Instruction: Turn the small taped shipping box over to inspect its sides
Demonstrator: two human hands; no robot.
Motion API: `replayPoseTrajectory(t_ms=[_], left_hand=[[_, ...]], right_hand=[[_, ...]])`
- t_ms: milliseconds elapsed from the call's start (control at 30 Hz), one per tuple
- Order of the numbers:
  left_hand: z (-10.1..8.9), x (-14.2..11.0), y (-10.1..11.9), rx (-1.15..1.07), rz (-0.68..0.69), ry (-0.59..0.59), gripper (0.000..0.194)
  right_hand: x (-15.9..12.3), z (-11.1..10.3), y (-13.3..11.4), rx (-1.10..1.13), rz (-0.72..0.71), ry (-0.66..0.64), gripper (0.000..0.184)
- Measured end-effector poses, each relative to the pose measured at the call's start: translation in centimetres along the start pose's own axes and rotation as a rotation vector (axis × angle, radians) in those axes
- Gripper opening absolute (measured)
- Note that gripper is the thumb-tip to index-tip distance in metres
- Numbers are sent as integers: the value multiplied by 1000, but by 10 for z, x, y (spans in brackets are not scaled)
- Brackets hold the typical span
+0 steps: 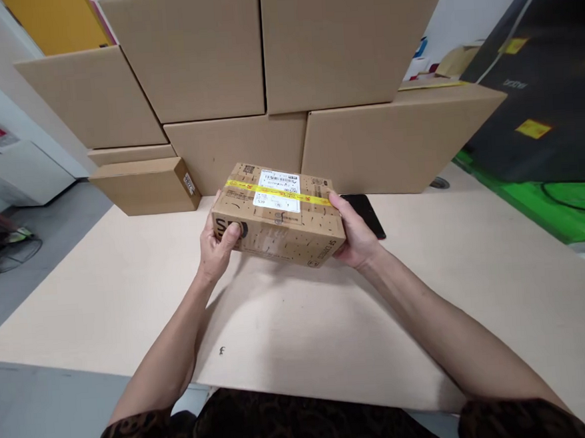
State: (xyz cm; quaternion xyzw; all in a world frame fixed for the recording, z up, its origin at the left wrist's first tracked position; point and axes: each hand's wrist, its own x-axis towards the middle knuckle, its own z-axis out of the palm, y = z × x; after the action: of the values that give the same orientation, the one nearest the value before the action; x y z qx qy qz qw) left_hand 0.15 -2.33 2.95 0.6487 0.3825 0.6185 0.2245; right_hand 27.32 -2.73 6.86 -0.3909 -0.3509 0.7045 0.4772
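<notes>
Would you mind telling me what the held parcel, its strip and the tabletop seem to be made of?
Parcel: brown matte corrugated cardboard, apparently, with printed marks. Strip: glossy yellow plastic tape, probably. Tabletop: pale smooth laminate or wood, hard to tell which.

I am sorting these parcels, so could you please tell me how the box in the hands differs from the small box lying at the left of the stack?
The held box carries yellow tape, a white label on top and black print; the small box is plain, with only a small sticker on its end. The held box is gripped at both ends by the left hand and right hand; the small box lies untouched on the table. Both are brown cardboard and closed.
</notes>
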Motion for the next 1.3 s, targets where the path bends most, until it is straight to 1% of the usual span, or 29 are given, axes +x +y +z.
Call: replayPoseTrajectory(t_ms=[67,167,233,333,400,467,533,600,633,700,767,800,833,933,1000,1067,1133,1167,1233,1300], left_hand=[[0,1,-1,-57,-68,-4,89],[6,-1,-1,-114,-127,6,82],[14,-4,0,-179,-193,25,75],[23,-7,6,-274,-319,89,72],[26,-7,11,-318,-411,124,74],[24,-3,16,-359,-481,129,76],[20,1,18,-383,-520,113,77],[14,4,18,-388,-552,92,77],[11,6,16,-390,-572,81,77],[6,8,12,-401,-606,55,74],[2,9,7,-418,-624,0,70],[0,9,6,-422,-624,-38,69],[-1,9,5,-418,-619,-80,68],[-2,10,4,-355,-569,-181,68],[-2,10,3,-295,-488,-185,66],[-2,9,3,-194,-367,-114,66],[-1,5,4,-17,-228,-22,68],[0,2,5,95,-154,5,69],[3,-6,11,309,5,-11,69],[7,-13,20,448,162,-84,67]], right_hand=[[0,2,8,0,-47,18,79],[-1,6,19,-6,-180,59,84],[-2,7,24,-44,-282,107,83],[-2,5,30,-187,-514,169,79],[-1,0,36,-326,-688,176,79],[1,-7,42,-480,-832,143,81],[3,-14,46,-631,-960,78,84],[6,-20,45,-773,-1100,5,91],[7,-22,42,-836,-1173,-31,97],[9,-26,33,-961,-1306,-114,114],[9,-28,21,-1076,-1405,-175,131],[8,-29,15,-1121,-1437,-180,136],[7,-29,10,-1154,-1455,-167,138],[0,-28,0,-1174,-1449,-88,136],[-5,-25,-1,-1176,-1431,-48,136],[-9,-20,0,-1187,-1426,-17,137],[-12,-14,3,-1185,-1432,-2,137],[-13,-12,4,-1180,-1440,2,136],[-16,-8,6,-1178,-1453,8,134],[-19,-6,6,-1205,-1439,21,133]])
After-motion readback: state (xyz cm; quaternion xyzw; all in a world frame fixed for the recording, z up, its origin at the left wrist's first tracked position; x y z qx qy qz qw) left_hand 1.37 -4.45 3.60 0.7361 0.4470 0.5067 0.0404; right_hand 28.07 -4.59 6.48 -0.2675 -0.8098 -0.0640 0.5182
